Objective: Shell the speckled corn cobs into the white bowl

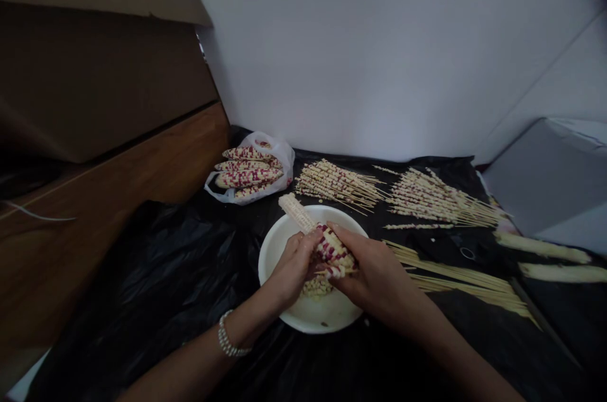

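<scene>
A corn cob [334, 247] with cream and dark red kernels is held over a white bowl [267, 256]. Its far end is stripped to the bare pale core. My left hand [294, 266], a beaded bracelet on its wrist, is closed around the cob's middle. On the cob's right end, my right hand [372, 263] is closed, thumb on top and fingers partly hidden beneath. Just under the cob, by the right fingers, shows a short row of threaded kernels [334, 272]; which hand holds it I cannot tell. Loose kernels [317, 287] lie in the bowl.
Behind the bowl, a plastic bag [284, 158] holds several corn cobs [249, 177]. Kernel-threaded skewers lie in a left pile [332, 184] and a right pile [427, 196]. Bare sticks [469, 288] and two stripped cobs [559, 272] lie rightward on black plastic sheeting [180, 269].
</scene>
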{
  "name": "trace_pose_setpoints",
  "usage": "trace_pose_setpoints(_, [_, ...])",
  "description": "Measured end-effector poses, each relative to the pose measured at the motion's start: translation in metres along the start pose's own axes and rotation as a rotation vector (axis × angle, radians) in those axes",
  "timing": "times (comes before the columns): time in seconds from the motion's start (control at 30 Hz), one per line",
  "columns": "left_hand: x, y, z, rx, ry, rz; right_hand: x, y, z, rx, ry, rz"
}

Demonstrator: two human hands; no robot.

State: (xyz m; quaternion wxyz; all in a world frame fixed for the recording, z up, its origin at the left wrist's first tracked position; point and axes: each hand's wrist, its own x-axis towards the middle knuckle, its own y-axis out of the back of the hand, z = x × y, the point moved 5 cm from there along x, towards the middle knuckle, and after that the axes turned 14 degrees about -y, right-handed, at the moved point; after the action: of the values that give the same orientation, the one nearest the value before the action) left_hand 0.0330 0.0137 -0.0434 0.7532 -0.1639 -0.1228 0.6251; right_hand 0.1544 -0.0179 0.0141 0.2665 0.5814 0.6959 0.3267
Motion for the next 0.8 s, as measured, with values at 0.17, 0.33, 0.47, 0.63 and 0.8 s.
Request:
trace_pose_setpoints(0.17, [0.0,0.013,0.003,0.167,-0.094,0.066,-0.001,0.0,-0.006,0.015,-0.006,-0.037])
trace_pose_setpoints(0.33, [-0.004,0.021,0.005,0.138,-0.084,0.112,-0.001,0.004,-0.006,-0.028,-0.014,-0.041])
trace_pose_setpoints(0.47, [-0.006,0.004,-0.001,-0.042,0.103,0.023,-0.002,0.002,-0.004,-0.166,0.012,0.069])
trace_pose_setpoints(0.63, [-0.004,-0.002,0.001,0.007,0.084,-0.008,-0.003,-0.005,-0.005,-0.258,0.029,0.119])
trace_pose_setpoints(0.8, [-0.002,0.006,-0.004,-0.025,0.07,0.078,-0.003,-0.003,-0.006,-0.183,0.022,0.017])
